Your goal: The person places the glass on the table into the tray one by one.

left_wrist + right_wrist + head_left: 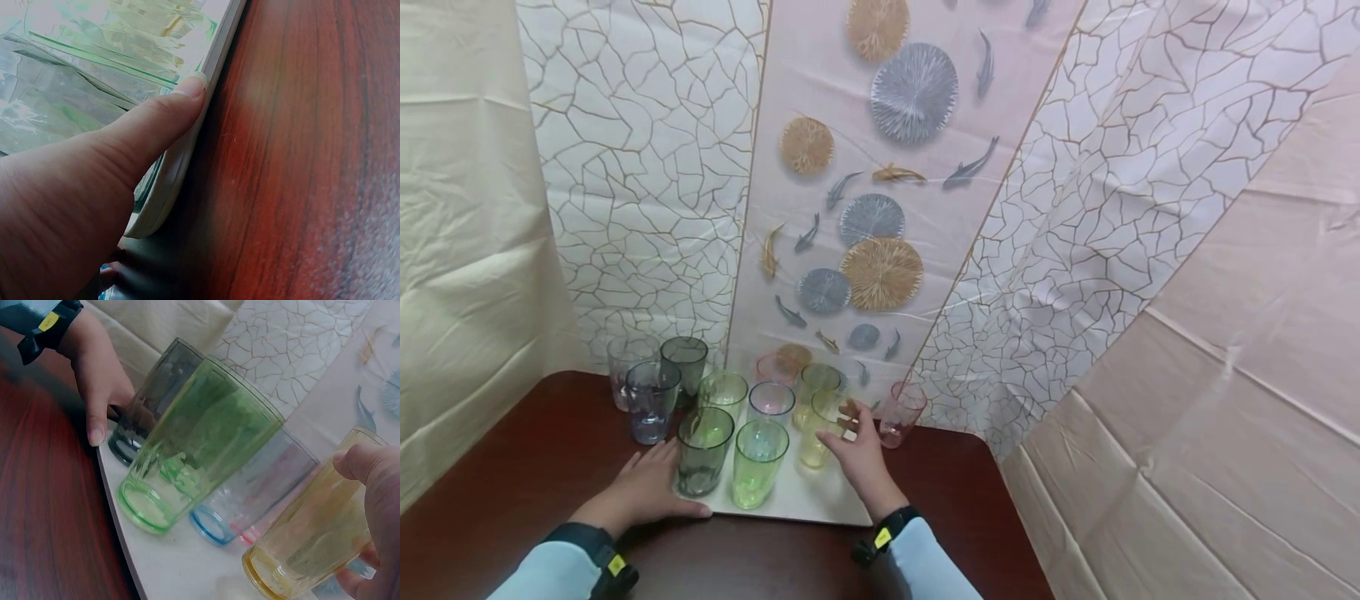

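A see-through yellow glass point(306, 519), deeper amber at its base, is upright in the right hand point(861, 460), gripped between thumb and fingers. Left of that hand, 1 green glass point(756, 482) stands on the white tray point(812, 502), whose edge the left hand point(643, 487) touches, thumb spread wide.

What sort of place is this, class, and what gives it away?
Perhaps a screened-off tabletop workspace: creased patterned cloth forms the backdrop, plain beige cloth closes the sides, and coloured glasses crowd a dark red-brown table.
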`<state>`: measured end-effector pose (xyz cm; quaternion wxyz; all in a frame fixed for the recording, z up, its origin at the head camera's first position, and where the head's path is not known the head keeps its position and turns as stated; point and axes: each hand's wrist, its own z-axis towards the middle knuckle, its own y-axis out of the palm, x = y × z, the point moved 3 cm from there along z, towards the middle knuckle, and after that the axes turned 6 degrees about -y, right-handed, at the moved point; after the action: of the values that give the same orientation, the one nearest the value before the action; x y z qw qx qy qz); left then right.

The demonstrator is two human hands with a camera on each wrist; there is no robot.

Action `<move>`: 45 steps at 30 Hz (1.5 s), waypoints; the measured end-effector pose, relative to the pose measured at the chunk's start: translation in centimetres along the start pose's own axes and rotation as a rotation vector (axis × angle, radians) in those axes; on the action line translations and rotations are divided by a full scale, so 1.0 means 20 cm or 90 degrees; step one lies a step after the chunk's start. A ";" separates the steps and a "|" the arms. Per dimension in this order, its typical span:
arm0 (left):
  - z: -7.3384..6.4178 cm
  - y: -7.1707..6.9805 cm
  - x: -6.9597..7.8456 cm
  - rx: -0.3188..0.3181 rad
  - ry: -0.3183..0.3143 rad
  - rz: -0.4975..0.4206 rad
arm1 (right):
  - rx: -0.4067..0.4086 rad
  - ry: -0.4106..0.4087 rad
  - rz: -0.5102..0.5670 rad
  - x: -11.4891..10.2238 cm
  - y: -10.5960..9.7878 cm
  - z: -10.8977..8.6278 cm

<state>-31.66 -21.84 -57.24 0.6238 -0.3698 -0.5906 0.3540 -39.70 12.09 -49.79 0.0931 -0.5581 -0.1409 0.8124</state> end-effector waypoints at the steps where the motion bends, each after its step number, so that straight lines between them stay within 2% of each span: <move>1: 0.00 0.00 0.00 -0.001 -0.002 0.000 | -0.001 -0.003 0.002 0.00 0.01 0.01; 8: 0.00 0.00 0.00 0.000 -0.002 0.004 | -0.007 -0.002 -0.004 -0.01 0.09 0.05; 23: 0.01 0.02 -0.01 0.003 -0.005 0.006 | -0.012 0.046 -0.022 0.08 0.16 0.05; 38: 0.00 0.02 0.00 0.003 -0.002 0.007 | -0.020 0.048 -0.037 0.08 0.16 0.03; 45: 0.01 0.01 -0.01 0.005 0.000 0.016 | -0.031 0.046 -0.070 0.12 0.07 -0.01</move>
<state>-31.82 -21.95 -57.63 0.6209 -0.3749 -0.5843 0.3641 -40.33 11.52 -52.55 0.1294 -0.5807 -0.1877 0.7816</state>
